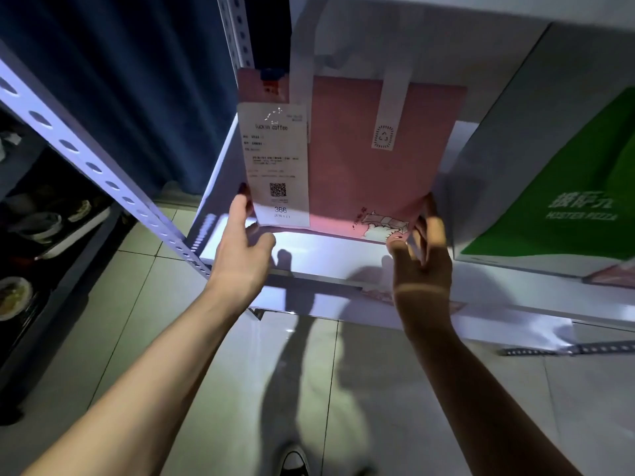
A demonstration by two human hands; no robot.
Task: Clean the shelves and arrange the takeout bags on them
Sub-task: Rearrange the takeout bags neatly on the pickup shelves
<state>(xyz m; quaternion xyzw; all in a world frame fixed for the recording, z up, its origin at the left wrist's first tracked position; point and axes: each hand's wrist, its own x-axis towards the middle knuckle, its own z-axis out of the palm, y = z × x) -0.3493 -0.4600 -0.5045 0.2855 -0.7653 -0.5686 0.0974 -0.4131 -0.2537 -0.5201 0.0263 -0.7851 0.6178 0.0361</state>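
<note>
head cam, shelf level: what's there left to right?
Perforated shelf upright → left hand → white receipt → pink takeout bag → right hand → green-and-white pizza bag.

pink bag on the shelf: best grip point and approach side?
Take the pink bag by its two lower side edges, one hand from each side, as the left hand and right hand do now. It stands upright and flat-faced; the white handles sit high under the shelf above.
</note>
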